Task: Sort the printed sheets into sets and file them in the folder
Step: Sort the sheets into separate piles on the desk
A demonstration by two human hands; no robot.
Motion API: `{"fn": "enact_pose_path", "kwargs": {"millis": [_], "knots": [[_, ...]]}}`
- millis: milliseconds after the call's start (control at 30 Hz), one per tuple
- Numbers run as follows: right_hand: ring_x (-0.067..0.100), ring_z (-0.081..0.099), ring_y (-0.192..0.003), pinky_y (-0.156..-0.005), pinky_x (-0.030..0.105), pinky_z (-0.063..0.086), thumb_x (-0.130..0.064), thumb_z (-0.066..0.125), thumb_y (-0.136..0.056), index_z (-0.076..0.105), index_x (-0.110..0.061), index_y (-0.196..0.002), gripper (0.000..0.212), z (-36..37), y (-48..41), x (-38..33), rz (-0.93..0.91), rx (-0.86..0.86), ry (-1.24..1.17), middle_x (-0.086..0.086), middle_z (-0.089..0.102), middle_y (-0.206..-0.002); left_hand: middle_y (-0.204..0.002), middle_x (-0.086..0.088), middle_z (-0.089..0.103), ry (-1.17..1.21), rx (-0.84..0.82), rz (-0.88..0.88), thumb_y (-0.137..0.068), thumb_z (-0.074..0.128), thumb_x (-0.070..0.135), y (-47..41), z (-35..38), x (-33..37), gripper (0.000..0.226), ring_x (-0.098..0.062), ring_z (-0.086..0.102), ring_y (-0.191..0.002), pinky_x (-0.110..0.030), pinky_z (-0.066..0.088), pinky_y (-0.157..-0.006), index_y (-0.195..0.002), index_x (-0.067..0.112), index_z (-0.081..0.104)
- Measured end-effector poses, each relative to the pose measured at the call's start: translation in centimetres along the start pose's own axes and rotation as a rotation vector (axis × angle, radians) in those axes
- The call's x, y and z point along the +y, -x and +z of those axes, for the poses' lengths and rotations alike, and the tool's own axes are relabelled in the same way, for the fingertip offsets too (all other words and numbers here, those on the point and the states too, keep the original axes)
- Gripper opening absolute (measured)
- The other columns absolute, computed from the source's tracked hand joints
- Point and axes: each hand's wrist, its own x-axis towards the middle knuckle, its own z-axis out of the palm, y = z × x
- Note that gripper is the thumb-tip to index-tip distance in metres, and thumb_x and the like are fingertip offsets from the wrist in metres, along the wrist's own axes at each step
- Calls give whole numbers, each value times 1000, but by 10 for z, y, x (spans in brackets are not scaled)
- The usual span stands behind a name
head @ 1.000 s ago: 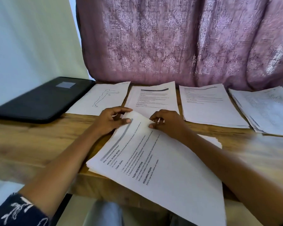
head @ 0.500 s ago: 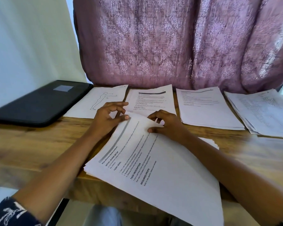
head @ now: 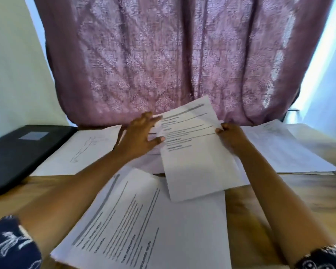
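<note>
sheet (head: 194, 162) | now lifted off our near stack (head: 153, 230), raised over the middle piles (head: 147, 162) | our right hand (head: 231, 138) pinches its right edge, left hand (head: 138, 138) spread wide at its left edge | we judge it ready for a matching set; folder (head: 17, 152) not yet filled

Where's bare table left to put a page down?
Bare wood front left, between folder and near pile, and front right, in front of the right sheets. The back row is crowded; the right hand holds a sheet there.
</note>
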Motion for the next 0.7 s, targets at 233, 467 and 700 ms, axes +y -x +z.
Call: {"fn": "enact_pose_path", "kwargs": {"millis": [233,467,700], "knots": [[39,58,-108,-91,37,44,-14,60,-88,67,-6,-112,27,-15,-65,44,163,197,135,22,65,-113,-161,0,12,-37,-538,-107,-93,37,62,-49,80,42,72,-20,9,-148,-46,2,-119,-153,28,16],[35,53,-118,-93,38,43,-21,57,-93,53,-14,-126,34,-3,-86,61,104,233,437,15,58,-127,-163,-2,-3,-153,-723,-153,-90,28,71,-60,117,37,78,-18,-8,-149,-46,-13,-115,-154,32,7],[28,51,-120,-100,43,35,-42,48,-95,53,-21,-128,39,21,-59,71,-100,-67,794,6,59,-128,-163,-4,0,-277,-688,-103,-91,22,72,-52,124,41,79,-20,-5,-149,-50,-14,-117,-155,26,11]]}}
